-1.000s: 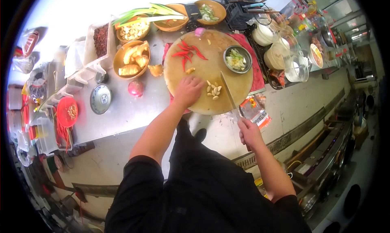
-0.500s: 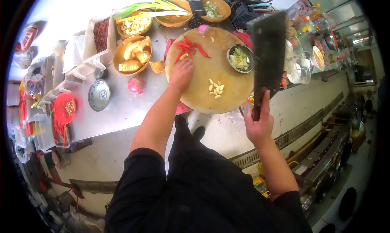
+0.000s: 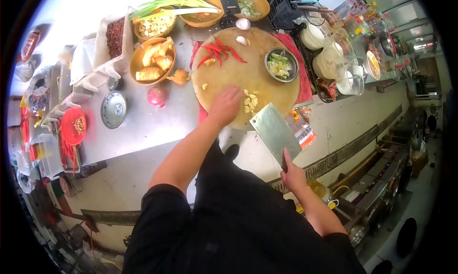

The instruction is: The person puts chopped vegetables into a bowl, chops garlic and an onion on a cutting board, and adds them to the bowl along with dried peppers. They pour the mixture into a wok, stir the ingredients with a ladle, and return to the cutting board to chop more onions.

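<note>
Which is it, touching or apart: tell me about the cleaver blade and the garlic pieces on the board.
Apart. The head view shows the cleaver, held in the right hand, with its blade at the board's near edge, bare wood between it and the garlic pieces.

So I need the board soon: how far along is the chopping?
Done: cut greens sit in the steel bowl. In hand: the left hand rests by the garlic cloves on the board, and the right hand holds the cleaver flat beside them. Left: the red chillies lie whole.
</note>
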Available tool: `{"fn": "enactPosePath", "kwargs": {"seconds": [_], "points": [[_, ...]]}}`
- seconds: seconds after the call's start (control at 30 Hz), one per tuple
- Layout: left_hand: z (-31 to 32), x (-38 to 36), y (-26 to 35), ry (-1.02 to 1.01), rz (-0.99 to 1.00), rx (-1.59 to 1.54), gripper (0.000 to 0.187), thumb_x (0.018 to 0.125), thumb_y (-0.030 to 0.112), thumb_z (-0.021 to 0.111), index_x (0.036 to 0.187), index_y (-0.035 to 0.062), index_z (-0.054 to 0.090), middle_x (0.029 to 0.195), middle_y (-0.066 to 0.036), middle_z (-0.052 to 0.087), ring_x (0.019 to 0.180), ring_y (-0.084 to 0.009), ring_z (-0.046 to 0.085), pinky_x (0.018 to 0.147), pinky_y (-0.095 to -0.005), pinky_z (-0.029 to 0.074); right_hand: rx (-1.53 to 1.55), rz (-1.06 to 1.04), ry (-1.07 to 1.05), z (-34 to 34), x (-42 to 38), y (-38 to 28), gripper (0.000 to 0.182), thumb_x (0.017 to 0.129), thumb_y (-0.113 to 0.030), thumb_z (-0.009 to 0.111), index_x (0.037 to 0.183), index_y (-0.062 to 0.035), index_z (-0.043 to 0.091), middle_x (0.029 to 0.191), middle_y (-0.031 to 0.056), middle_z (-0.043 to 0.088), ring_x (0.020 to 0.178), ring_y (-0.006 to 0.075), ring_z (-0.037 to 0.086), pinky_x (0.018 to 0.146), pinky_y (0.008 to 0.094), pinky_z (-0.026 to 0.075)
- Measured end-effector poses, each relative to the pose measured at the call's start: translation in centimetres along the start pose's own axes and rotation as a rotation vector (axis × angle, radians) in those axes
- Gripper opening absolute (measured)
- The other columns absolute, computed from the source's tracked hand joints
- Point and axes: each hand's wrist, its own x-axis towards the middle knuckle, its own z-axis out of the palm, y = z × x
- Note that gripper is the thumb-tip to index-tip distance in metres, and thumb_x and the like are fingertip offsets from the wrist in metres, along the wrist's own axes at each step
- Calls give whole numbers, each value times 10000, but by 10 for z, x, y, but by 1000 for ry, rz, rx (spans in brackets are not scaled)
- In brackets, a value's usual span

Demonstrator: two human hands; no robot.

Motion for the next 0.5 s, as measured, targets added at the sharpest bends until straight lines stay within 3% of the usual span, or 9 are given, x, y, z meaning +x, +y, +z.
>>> {"fn": "enactPosePath", "kwargs": {"seconds": [0.1, 0.17, 0.2, 0.27, 0.3, 0.37, 0.43, 0.5], "points": [[-26, 5, 17, -28, -124, 186, 354, 801, 112, 569, 1147, 34, 578, 1203, -149, 570, 1209, -316, 485, 1035, -451, 360, 28, -55, 33, -18, 21, -12, 844, 777, -63, 581, 1497, -210, 164, 861, 231, 638, 786, 359, 638, 736, 434, 503], [-20, -7, 5, -49, -92, 183, 378, 799, 126, 580, 1167, 41, 567, 1216, -145, 560, 1213, -318, 479, 1037, -461, 354, 427, -228, 41, -25, 29, -14, 822, 766, -25, 553, 1494, -176, 202, 717, 168, 597, 604, 262, 610, 604, 371, 507], [-20, -10, 1, -69, -55, 172, 404, 796, 140, 592, 1188, 49, 556, 1230, -142, 551, 1218, -319, 472, 1040, -471, 347, 428, -230, 39, -35, 28, -22, 822, 766, -25, 553, 1494, -176, 202, 717, 168, 597, 604, 262, 610, 604, 371, 507], [-22, -13, -4, -70, -61, 149, 414, 793, 148, 600, 1193, 52, 555, 1237, -134, 547, 1216, -321, 470, 1041, -472, 344, 969, -38, -341, -56, 21, -35, 787, 738, 22, 525, 1467, -137, 273, 596, 87, 490, 440, 165, 492, 437, 295, 427], [-25, -13, -3, -72, -64, 126, 425, 789, 156, 607, 1198, 55, 553, 1244, -125, 542, 1215, -323, 468, 1042, -473, 341, 968, -38, -342, -56, 23, -36, 787, 738, 22, 525, 1467, -137, 273, 596, 87, 490, 440, 165, 492, 437, 295, 427], [-30, -9, 7, -62, -97, 121, 412, 794, 161, 617, 1189, 62, 560, 1255, -123, 539, 1227, -323, 463, 1048, -471, 339, 1332, 40, -533, -56, 27, -38, 748, 701, 93, 488, 1401, -127, 347, 550, 67, 441, 341, 147, 371, 336, 271, 335], [-30, -3, 13, -50, -129, 116, 399, 799, 166, 627, 1181, 69, 567, 1266, -120, 536, 1239, -323, 458, 1054, -468, 337, 1402, 80, -553, -55, 31, -33, 713, 693, 100, 484, 1363, -117, 371, 544, 66, 427, 346, 145, 374, 336, 271, 329], [-23, 4, 13, -5, 0, 135, 320, 779, 123, 618, 1092, 56, 617, 1204, -120, 557, 1161, -318, 498, 1008, -448, 373, 1465, 123, -575, -58, 36, -24, 679, 685, 108, 480, 1324, -108, 395, 539, 66, 413, 350, 143, 378, 336, 272, 322]]}}
